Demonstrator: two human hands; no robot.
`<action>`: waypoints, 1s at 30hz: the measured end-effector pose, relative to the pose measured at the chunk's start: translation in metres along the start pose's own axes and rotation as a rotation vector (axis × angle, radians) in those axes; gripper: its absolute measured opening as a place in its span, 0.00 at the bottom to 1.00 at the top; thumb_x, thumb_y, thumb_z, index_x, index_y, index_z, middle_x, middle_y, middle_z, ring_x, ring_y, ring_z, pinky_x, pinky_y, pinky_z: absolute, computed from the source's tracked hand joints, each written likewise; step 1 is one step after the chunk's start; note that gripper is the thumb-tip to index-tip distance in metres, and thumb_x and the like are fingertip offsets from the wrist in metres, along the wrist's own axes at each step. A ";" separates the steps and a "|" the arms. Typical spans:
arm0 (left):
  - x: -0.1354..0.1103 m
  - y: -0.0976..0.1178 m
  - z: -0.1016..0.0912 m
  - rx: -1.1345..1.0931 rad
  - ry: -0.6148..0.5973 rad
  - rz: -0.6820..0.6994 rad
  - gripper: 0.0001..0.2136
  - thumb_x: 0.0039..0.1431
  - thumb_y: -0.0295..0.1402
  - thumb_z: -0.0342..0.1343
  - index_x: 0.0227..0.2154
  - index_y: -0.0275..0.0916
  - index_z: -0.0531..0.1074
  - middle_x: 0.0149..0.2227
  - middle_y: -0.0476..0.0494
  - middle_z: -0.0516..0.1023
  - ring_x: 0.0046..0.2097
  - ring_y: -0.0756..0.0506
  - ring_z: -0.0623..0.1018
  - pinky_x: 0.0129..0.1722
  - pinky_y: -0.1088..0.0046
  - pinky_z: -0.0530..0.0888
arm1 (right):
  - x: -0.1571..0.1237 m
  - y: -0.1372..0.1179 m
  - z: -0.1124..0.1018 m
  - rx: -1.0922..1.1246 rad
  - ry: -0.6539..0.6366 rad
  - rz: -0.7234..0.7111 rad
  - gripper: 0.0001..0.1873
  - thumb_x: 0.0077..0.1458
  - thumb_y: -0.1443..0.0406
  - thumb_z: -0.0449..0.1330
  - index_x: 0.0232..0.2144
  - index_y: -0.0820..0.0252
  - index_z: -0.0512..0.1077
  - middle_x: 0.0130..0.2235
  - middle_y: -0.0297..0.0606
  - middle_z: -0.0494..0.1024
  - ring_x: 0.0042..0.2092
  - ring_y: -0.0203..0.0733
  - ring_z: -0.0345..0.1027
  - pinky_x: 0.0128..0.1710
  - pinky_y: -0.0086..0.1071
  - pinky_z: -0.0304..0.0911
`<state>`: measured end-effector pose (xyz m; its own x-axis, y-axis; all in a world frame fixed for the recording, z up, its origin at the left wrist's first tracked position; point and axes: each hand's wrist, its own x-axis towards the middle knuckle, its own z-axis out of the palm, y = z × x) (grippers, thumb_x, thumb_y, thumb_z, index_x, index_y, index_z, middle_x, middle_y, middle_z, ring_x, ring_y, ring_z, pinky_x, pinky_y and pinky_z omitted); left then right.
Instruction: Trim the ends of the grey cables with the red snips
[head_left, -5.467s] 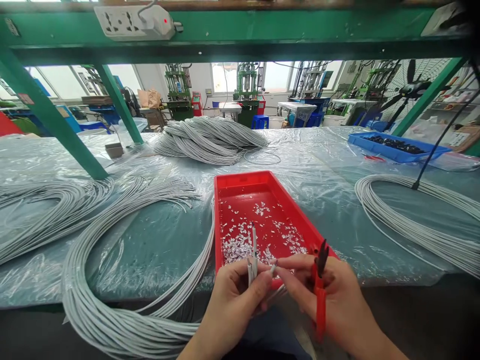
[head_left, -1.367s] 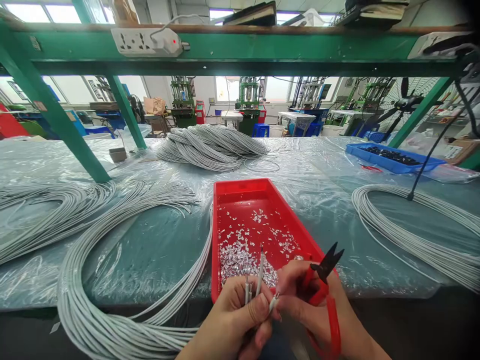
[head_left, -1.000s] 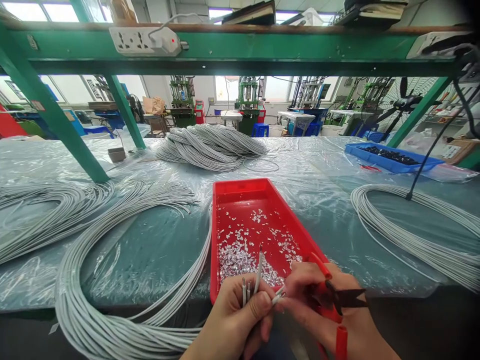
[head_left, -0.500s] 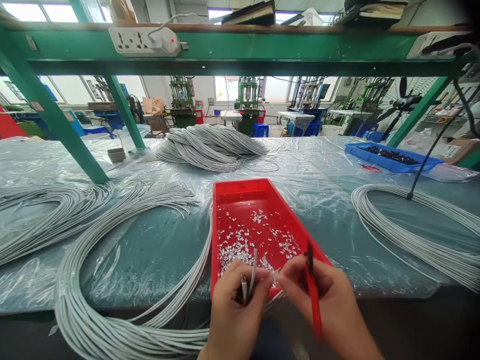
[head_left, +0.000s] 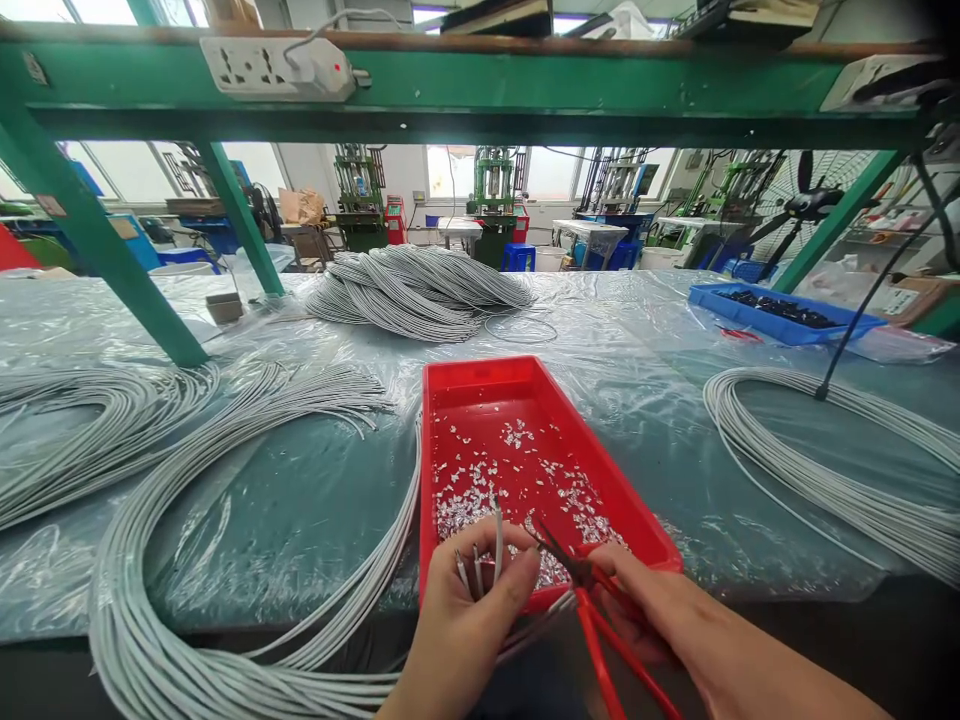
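My left hand [head_left: 480,620] is closed around several grey cables [head_left: 498,540], their stripped ends standing up between the fingers. Thumb and forefinger pinch together near the scissors' tips; what lies right in the pinch is too small to make out. Red-handled scissors [head_left: 581,575] are in my right hand [head_left: 645,600], with the dark blades pointing left at the left fingertips. Both hands are over the near end of a red tray [head_left: 555,410], which holds scattered silvery foil scraps [head_left: 472,500].
A curved bundle of grey cables [head_left: 142,560] lies at the left, with another coil [head_left: 757,450] at the right. A large cable heap [head_left: 420,290] sits behind the tray. A blue tray [head_left: 712,300] holds black parts. A green shelf frame [head_left: 480,85] crosses above.
The scissors have swung from upright in my right palm to pointing left, blades at my left fingertips. My right fingers have left the pinch at the cable end.
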<state>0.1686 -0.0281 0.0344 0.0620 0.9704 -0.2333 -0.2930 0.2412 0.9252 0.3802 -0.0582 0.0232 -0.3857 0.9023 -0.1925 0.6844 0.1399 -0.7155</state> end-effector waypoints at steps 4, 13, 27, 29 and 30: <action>-0.002 0.002 0.004 -0.032 -0.005 0.023 0.20 0.43 0.46 0.67 0.26 0.31 0.71 0.18 0.54 0.58 0.21 0.59 0.55 0.20 0.83 0.49 | 0.018 -0.034 -0.007 0.034 0.081 0.022 0.42 0.45 0.52 0.63 0.61 0.61 0.62 0.47 0.50 0.75 0.49 0.57 0.68 0.48 0.40 0.67; -0.005 0.009 0.007 -0.129 -0.050 -0.025 0.15 0.43 0.40 0.68 0.24 0.33 0.73 0.16 0.54 0.60 0.20 0.59 0.57 0.21 0.86 0.55 | 0.010 -0.042 -0.021 0.074 -0.050 0.072 0.30 0.52 0.51 0.59 0.55 0.57 0.67 0.44 0.45 0.75 0.47 0.52 0.69 0.44 0.36 0.69; 0.001 0.008 -0.003 -0.279 -0.118 -0.224 0.20 0.40 0.39 0.70 0.31 0.30 0.72 0.13 0.54 0.64 0.16 0.60 0.61 0.18 0.86 0.55 | 0.019 -0.042 -0.014 0.418 0.140 0.255 0.45 0.48 0.51 0.56 0.62 0.71 0.49 0.59 0.56 0.60 0.60 0.54 0.57 0.60 0.42 0.55; 0.001 0.008 -0.001 -0.314 -0.115 -0.236 0.19 0.39 0.37 0.71 0.29 0.29 0.72 0.15 0.51 0.68 0.18 0.58 0.65 0.18 0.86 0.58 | 0.016 -0.042 -0.012 0.465 0.224 0.261 0.47 0.48 0.50 0.56 0.62 0.72 0.47 0.62 0.58 0.56 0.60 0.54 0.56 0.60 0.42 0.53; 0.001 0.008 -0.001 -0.326 -0.113 -0.251 0.20 0.37 0.37 0.71 0.29 0.29 0.72 0.15 0.51 0.68 0.18 0.58 0.66 0.18 0.86 0.59 | 0.014 -0.043 -0.010 0.477 0.234 0.263 0.48 0.48 0.49 0.56 0.62 0.73 0.47 0.61 0.60 0.57 0.59 0.54 0.58 0.59 0.42 0.55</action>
<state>0.1655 -0.0251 0.0416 0.2691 0.8814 -0.3883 -0.5407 0.4719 0.6964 0.3518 -0.0472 0.0580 -0.0574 0.9554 -0.2896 0.3641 -0.2501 -0.8972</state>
